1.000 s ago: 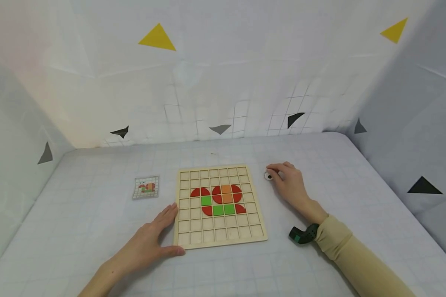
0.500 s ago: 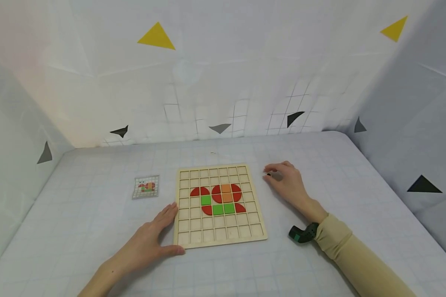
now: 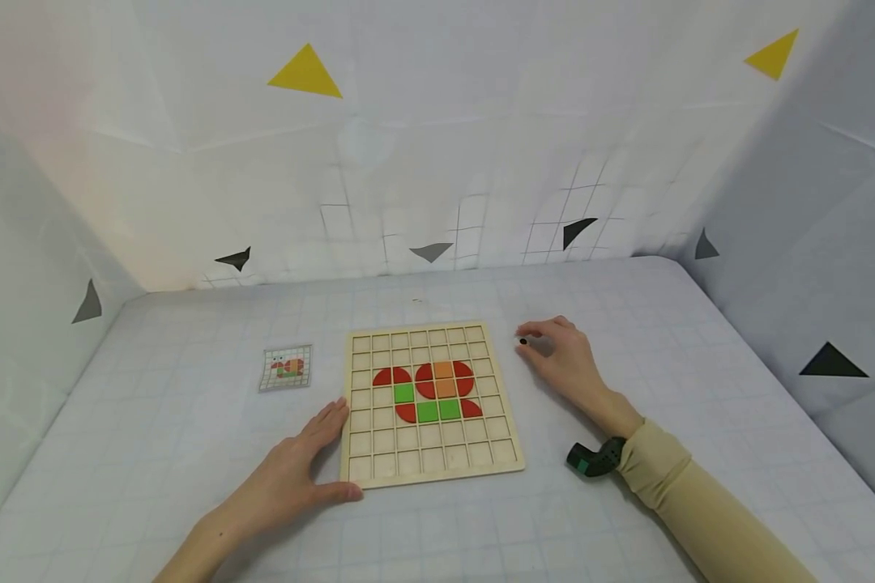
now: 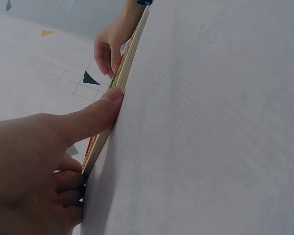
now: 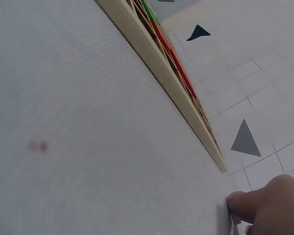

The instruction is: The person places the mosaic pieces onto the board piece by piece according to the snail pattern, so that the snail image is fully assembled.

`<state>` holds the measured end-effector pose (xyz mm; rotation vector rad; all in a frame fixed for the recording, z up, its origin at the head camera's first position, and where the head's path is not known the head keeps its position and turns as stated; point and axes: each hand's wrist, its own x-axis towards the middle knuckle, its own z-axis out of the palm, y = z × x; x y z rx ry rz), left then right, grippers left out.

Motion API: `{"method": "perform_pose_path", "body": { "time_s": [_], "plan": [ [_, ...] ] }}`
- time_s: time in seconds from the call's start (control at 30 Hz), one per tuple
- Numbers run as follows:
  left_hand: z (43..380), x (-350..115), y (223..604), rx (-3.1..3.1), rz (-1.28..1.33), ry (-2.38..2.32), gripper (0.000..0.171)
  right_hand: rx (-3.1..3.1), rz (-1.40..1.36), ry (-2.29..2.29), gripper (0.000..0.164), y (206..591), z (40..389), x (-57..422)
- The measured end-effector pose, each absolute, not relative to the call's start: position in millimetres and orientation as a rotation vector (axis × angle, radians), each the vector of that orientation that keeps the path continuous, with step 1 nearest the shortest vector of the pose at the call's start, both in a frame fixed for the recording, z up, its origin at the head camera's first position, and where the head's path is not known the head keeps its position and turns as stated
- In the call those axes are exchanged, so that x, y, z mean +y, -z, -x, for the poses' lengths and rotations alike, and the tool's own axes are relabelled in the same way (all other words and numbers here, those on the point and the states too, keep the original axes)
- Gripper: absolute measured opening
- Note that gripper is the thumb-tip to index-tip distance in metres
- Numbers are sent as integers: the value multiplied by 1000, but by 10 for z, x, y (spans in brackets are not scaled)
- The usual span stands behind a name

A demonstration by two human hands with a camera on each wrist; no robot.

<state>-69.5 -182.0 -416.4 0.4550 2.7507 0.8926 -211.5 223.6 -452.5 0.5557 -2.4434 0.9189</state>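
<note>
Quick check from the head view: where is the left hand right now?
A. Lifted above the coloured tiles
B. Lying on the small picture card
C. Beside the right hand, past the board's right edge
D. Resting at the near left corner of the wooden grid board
D: the left hand lies flat on the table with its thumb along the near edge of the wooden grid board, apart from the picture card.

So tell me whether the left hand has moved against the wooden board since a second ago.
No. The left hand rests at the same lower left corner of the wooden board, thumb along its front edge as before.
</note>
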Motion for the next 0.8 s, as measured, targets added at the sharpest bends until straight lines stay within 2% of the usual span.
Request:
{"method": "perform_pose_path", "body": {
  "time_s": [0.8],
  "plan": [
    [691, -1821, 4160, 2768, -479, -895, 110, -2460, -566, -888, 24, 4503, 2105, 2236]
  ]
}}
